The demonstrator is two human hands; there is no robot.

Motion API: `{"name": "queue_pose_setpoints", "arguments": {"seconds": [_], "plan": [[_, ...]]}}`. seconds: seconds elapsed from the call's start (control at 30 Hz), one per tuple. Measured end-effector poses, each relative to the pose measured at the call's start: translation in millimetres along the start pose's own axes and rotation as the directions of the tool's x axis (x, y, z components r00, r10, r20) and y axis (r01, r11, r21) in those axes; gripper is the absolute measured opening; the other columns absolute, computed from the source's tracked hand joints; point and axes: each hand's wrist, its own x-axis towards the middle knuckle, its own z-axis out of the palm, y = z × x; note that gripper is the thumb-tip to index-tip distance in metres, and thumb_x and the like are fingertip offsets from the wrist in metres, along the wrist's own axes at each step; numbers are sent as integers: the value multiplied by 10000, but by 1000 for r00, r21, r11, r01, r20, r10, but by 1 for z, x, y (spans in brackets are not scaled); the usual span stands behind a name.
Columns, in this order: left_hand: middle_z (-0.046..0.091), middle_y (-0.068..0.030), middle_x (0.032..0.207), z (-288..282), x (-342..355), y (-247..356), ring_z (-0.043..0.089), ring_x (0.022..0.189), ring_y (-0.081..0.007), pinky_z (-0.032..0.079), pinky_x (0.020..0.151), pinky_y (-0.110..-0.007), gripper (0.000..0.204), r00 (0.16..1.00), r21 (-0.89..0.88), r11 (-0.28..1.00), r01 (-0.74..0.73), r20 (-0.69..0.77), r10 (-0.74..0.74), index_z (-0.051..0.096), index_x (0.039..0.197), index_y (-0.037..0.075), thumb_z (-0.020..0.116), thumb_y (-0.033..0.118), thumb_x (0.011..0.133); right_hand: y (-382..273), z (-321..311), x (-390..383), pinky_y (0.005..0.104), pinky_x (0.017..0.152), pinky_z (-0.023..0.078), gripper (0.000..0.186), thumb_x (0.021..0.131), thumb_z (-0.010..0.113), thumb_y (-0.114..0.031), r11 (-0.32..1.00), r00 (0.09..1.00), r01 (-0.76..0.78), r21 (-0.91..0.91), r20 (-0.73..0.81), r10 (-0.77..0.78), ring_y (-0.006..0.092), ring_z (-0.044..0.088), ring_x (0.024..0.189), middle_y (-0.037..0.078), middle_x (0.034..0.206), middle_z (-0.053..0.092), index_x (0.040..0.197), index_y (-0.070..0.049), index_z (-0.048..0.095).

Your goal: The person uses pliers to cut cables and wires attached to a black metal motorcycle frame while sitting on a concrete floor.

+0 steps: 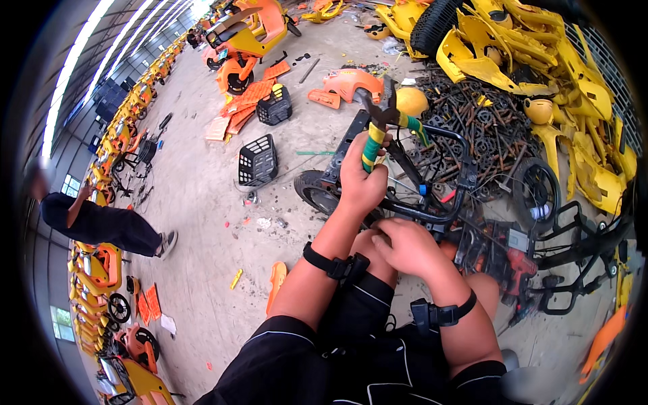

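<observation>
My left hand point(364, 177) is closed around one green-and-yellow handle of a pair of pliers point(382, 113). The jaws point up, and the second handle stands apart to the right. Beneath the pliers is a black scooter frame point(442, 217) with a tubular loop, a blue clip point(424, 190) and a small wheel point(316, 192) at its left. My right hand point(408, 247) rests against my bent knee, fingers loosely spread and no tool seen in it; part of its fingertips is hidden. Black straps with small boxes circle both forearms.
Rusty metal parts point(476, 125) lie heaped beyond the frame, with yellow body panels point(540, 61) behind. A red power drill point(520, 270) sits at right among tools. Black baskets point(258, 160) and orange panels point(246, 100) lie ahead left. A person point(101, 219) walks at left beside rows of scooters.
</observation>
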Motion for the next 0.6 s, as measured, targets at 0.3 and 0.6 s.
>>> {"name": "queue_pose_setpoints", "arguments": {"seconds": [0.3, 0.6], "plan": [[666, -155, 1291, -4, -2, 3, 648, 1185, -253, 524, 1005, -378, 791, 993, -53, 998, 16, 120, -10, 544, 1449, -24, 411, -166, 682, -17, -15, 5, 524, 1110, 424, 558, 894, 657, -84, 950, 569, 265, -165, -768, -292, 452, 534, 1289, 279, 1403, 534, 1406, 73, 500], [712, -139, 1219, -9, 0, 10, 670, 1170, -253, 515, 1038, -381, 715, 953, -407, 883, 232, 278, -122, 607, 1339, -54, 407, -93, 654, -17, -21, 20, 560, 1166, 360, 742, 922, 634, -142, 983, 641, 19, -183, -752, -153, 501, 480, 1373, 333, 1513, 461, 1550, 109, 327]]}}
